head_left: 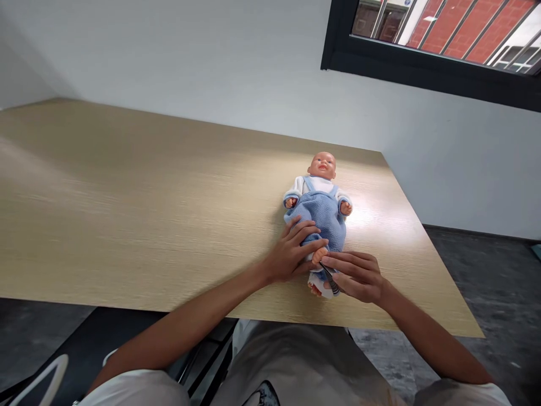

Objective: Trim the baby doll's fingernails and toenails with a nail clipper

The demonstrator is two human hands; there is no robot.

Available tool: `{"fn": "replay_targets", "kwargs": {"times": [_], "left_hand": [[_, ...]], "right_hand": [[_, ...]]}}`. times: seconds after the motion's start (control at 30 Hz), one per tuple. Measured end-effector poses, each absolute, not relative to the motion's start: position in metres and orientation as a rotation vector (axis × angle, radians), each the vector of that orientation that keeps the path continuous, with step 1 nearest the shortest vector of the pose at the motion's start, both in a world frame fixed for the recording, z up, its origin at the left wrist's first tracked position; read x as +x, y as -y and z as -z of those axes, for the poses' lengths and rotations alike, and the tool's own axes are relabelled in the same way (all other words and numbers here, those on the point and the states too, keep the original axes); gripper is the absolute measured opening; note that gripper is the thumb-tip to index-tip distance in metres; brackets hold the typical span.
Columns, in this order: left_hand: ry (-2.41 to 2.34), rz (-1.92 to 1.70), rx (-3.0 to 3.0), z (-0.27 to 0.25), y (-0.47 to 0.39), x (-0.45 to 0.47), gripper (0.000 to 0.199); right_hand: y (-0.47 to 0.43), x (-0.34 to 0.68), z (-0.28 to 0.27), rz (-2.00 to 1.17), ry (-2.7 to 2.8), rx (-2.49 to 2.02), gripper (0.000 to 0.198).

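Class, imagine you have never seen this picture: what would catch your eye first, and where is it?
A small plastic baby doll in blue fleece dungarees lies face up on the pale wooden table, towards its right side. The left hand grips the doll's legs, while the right hand holds a thin dark metal tool at its foot.

Both hands (left (291,251), right (359,276)) meet ahead, fingers curled, forearms extended.

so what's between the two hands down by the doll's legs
In the head view, the doll's bare foot and a thin dark tool lie between the left hand and the right hand, which holds the tool.
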State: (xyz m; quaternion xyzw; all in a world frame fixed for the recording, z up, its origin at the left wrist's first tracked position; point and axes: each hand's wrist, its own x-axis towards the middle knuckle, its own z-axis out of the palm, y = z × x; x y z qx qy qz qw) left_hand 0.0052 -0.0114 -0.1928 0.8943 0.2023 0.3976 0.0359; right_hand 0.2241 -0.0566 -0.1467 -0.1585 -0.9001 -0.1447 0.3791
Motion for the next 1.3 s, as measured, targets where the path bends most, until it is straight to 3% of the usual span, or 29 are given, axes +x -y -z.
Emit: {"fn": "replay_targets", "kwargs": {"times": [0.5, 0.93, 1.17, 1.3], "left_hand": [[-0.607, -1.255, 2.730, 0.192, 0.011, 0.006, 0.038], [-0.598, -1.270, 2.728, 0.192, 0.011, 0.006, 0.038], [-0.584, -1.258, 2.726, 0.192, 0.011, 0.006, 0.039], [-0.582, -1.246, 2.733, 0.193, 0.010, 0.006, 0.040]], "right_hand": [[0.054, 0.222, 0.157, 0.495, 2.264, -0.410, 0.056], [0.062, 0.218, 0.158, 0.617, 2.261, -0.425, 0.050], [0.057, 0.216, 0.156, 0.483, 2.229, -0.364, 0.034], [0.053, 0.218, 0.158, 0.476, 2.226, -0.357, 0.038]]}}
